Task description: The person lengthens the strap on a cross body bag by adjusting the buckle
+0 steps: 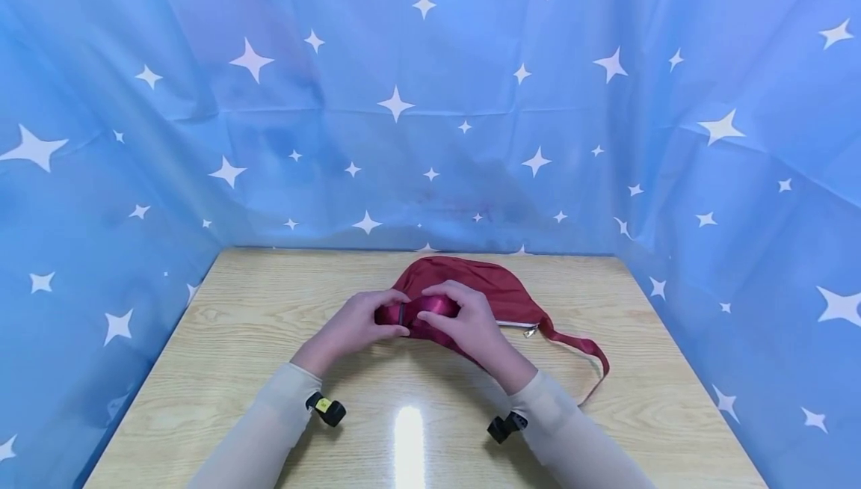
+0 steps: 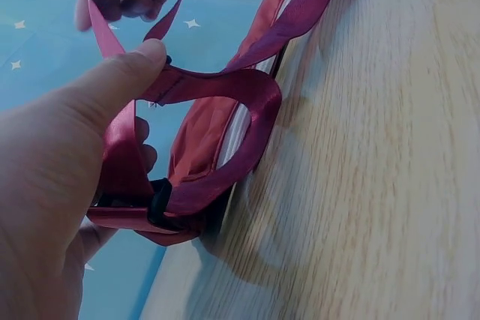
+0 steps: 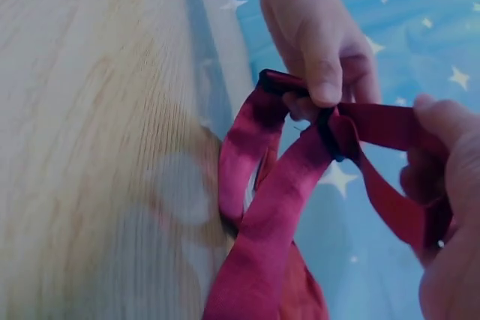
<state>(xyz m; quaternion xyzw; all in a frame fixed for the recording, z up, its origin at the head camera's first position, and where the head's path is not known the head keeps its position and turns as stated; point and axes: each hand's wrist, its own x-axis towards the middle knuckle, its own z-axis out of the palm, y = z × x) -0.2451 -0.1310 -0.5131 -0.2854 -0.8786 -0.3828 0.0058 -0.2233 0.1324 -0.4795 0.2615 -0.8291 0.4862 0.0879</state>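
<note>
A dark red waist bag [image 1: 484, 280] lies on the table in front of both hands, its zipper side toward me. The left hand [image 1: 359, 321] pinches the bag's red strap [image 2: 262, 110] beside a black slider buckle [image 3: 328, 136], thumb on top. Farther along the webbing, a second black buckle [image 2: 159, 200] hangs close by the left hand. To the right, the right hand [image 1: 471, 324] grips a loop of the same strap between thumb and fingers. In the right wrist view that loop spans from the slider to the right fingers.
The wooden table [image 1: 255, 309] has a blue star-patterned curtain [image 1: 397, 175] behind it and along both sides. The bag's free strap [image 1: 585, 347] curls off to the right. A metal zipper pull [image 1: 531, 332] hangs at the bag's right end.
</note>
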